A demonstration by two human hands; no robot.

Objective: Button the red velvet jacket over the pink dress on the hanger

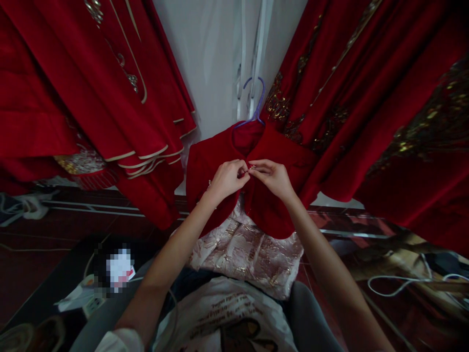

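A short red jacket (pixel 273 208) hangs in front of me on a purple hanger (pixel 261 100), its collar spread at the top. Both hands meet at its front opening, just below the neckline. My left hand (pixel 230 178) is closed in a pinch; what its fingertips hold is too small to make out. Close against it, my right hand (pixel 271 176) pinches a small shiny beaded ornament (pixel 252 168) at the jacket's front edge. More beads (pixel 209 184) show on the jacket beside my left wrist. Pale pink brocade fabric (pixel 242 247) with a metallic sheen lies across my lap under the jacket.
Red garments with pale piping (pixel 146 122) hang on the left. Others with gold beading (pixel 278 100) hang on the right. A power strip (pixel 94 304) stands at lower left on a dark surface. White cables (pixel 397 278) and clutter lie at lower right.
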